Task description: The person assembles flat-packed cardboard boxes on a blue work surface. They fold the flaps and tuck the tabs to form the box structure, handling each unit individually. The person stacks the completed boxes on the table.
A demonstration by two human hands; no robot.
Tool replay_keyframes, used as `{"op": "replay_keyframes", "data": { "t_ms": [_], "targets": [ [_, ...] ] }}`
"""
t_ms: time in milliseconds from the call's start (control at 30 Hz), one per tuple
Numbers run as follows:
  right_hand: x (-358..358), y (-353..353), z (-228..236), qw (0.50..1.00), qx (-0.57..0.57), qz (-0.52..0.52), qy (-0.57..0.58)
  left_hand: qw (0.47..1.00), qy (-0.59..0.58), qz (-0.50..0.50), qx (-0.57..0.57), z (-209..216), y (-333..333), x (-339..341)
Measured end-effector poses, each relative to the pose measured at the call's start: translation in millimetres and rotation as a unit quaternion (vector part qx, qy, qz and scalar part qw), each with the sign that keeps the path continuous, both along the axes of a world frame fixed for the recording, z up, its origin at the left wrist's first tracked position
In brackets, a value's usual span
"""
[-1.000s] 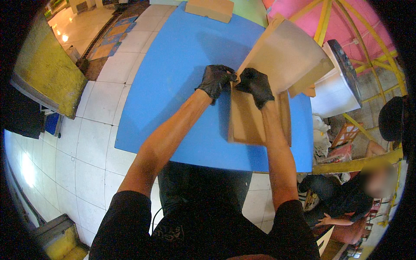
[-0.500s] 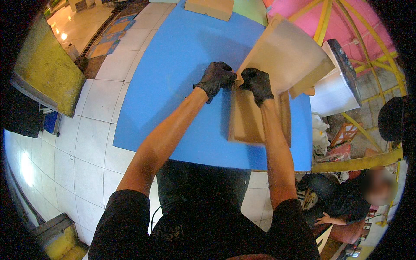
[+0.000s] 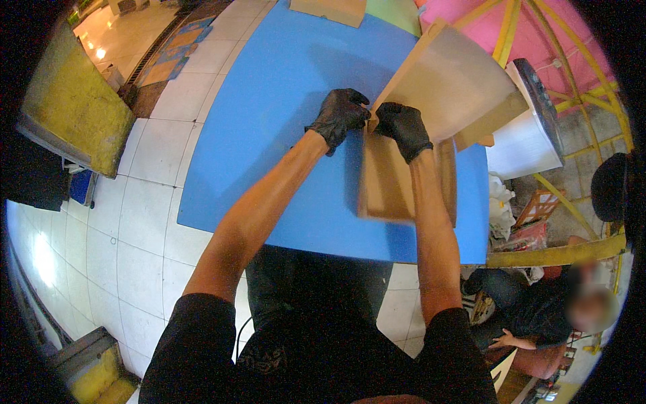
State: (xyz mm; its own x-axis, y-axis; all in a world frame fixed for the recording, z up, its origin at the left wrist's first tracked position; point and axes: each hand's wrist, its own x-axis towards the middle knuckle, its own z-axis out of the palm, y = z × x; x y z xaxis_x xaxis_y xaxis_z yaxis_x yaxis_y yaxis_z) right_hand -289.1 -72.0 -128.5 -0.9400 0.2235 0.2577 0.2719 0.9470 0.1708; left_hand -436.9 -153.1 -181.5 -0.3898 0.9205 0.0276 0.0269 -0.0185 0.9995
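A brown cardboard box (image 3: 385,192) stands on the blue tabletop (image 3: 296,195), its broad lid (image 3: 454,81) raised toward the far right. My left hand (image 3: 342,113), in a black glove, is closed at the outer left side of the box, by the corner where lid and base meet. Just across that corner, my right hand (image 3: 404,128), also black-gloved, has its fingers bent and pinched on the cardboard from the inner side. Both hands grip the same small corner flap between them. My right forearm passes over the box and hides part of its inside.
Another flat piece of brown cardboard (image 3: 330,9) lies at the table's far edge. Right of the table stands a white box (image 3: 525,145) near yellow metal bars (image 3: 508,34). A person (image 3: 538,310) in dark clothes sits at the lower right. White floor tiles (image 3: 151,215) extend to the left.
Both hands stay at the same box corner. My right hand has turned slightly, its wrist shifting right. The whole view has shifted a little.
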Motion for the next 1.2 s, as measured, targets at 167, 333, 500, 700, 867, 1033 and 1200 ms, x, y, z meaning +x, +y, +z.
{"op": "replay_keyframes", "data": {
  "t_ms": [167, 333, 500, 700, 867, 1033, 1200],
  "targets": [
    [3.6, 17.0, -24.3, 0.949, -0.3, -0.011, 0.1, 0.998, 0.036, -0.038, 0.027, -3.4, 3.9, -0.2],
    [5.8, 2.8, -8.0, 0.983, -0.173, -0.031, 0.046, 0.997, 0.006, -0.081, 0.001, 5.1, -0.6, -15.8],
    [-2.5, -4.7, -4.1, 0.995, -0.096, -0.031, 0.026, 0.997, 0.005, -0.076, 0.0, 3.9, -1.1, -15.1],
    [-6.1, -6.0, -4.4, 0.991, -0.129, -0.031, 0.035, 0.998, 0.005, -0.057, -0.025, 12.4, -7.8, -10.8],
    [-1.9, -0.6, -10.1, 0.981, -0.19, 0.005, 0.035, 0.999, -0.036, -0.013, -0.027, 11.7, -4.3, -6.0],
    [3.5, -1.8, -8.9, 0.996, -0.077, 0.008, 0.042, 0.998, -0.062, -0.021, -0.021, 17.8, -10.2, -20.7],
    [-4.1, -6.0, -16.6, 0.978, -0.202, -0.014, 0.042, 0.998, -0.053, -0.037, 0.023, 13.6, -11.4, -20.3]
  ]
}}
